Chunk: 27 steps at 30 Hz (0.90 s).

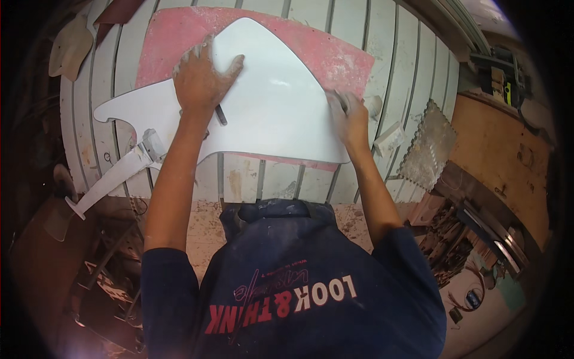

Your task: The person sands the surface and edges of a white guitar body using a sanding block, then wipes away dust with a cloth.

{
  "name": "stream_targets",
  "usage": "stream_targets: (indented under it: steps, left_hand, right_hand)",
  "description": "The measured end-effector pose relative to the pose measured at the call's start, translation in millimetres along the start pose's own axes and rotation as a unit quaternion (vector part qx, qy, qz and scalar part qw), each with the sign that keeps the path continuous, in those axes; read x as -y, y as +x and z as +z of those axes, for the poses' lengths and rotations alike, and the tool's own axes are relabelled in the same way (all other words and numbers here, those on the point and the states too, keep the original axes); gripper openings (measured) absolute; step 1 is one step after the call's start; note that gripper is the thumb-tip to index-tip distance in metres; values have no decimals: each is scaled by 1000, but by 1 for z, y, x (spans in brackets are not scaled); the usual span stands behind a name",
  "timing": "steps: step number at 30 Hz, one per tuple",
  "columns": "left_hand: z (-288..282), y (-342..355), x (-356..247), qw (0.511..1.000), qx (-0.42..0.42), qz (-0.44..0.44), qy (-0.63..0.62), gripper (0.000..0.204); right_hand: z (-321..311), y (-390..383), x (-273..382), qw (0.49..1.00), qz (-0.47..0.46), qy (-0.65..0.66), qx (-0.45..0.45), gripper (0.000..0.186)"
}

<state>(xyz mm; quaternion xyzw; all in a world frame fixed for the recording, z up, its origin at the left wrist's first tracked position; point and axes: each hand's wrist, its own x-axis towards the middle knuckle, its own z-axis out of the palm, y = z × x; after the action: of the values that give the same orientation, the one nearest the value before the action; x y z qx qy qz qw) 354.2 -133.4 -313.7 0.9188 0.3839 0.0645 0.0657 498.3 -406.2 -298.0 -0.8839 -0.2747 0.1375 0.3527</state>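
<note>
A glossy white panel [272,84] with a curved outline and a hooked arm at its left lies flat over a pink sheet [173,36]. My left hand [203,81] rests on the panel's left part, fingers spread and thumb stretched out. Just beside that wrist, a short dark slot or strip [222,115] shows on the white surface. At the panel's right edge is my right hand [350,116], its fingers curled and slightly blurred. Whatever it grips, if anything, is hidden under the fingers.
The slatted worktable [406,72] is dusty. A white tapered piece [113,173] sticks out at the left. Right of my right hand lie a pale block [389,139] and a toothed-edge grey mat [429,146]. A brown board [502,167] stands beyond, with clutter below.
</note>
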Motion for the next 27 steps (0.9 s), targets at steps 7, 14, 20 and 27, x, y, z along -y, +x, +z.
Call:
stream_targets:
  steps: [7,14,20,27]
  left_hand:
    - [0,-2,-1,1000,0,0,-6,86]
    - [-8,2,-7,1000,13,-1,-3,86]
    - [-4,-1,-6,999,29,-14,7,87]
    - [5,-11,1,999,-24,15,-21,90]
  right_hand:
    - [16,27,14,1000,-11,-17,6,29]
    - [18,33,26,1000,4,-14,-10,27]
    - [11,17,6,1000,8,-3,13,26]
    - [24,43,25,998,-55,-23,17,27]
